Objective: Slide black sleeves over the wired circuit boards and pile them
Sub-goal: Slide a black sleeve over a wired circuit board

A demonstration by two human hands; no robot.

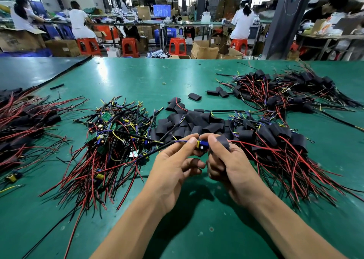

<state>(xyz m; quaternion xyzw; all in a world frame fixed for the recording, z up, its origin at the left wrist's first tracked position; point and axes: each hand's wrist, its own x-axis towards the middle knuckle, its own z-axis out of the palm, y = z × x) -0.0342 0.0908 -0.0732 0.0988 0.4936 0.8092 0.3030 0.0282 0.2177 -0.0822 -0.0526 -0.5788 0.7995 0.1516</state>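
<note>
My left hand [178, 160] pinches a small wired circuit board [202, 144] with blue and yellow parts, its wires trailing left. My right hand [224, 160] pinches a black sleeve [223, 142] right beside the board's right end. Both hands hover above the green table [197, 229]. A heap of bare wired boards [110, 138] lies to the left. Loose black sleeves [189, 120] lie just beyond my hands. A pile of sleeved boards [275, 140] with red and black wires lies to the right.
A second sleeved pile [285, 89] sits at the far right, and another wire bundle [21, 120] at the left edge. A few stray sleeves [217, 92] lie mid-table. People sit on red stools [130, 46] at benches beyond the table.
</note>
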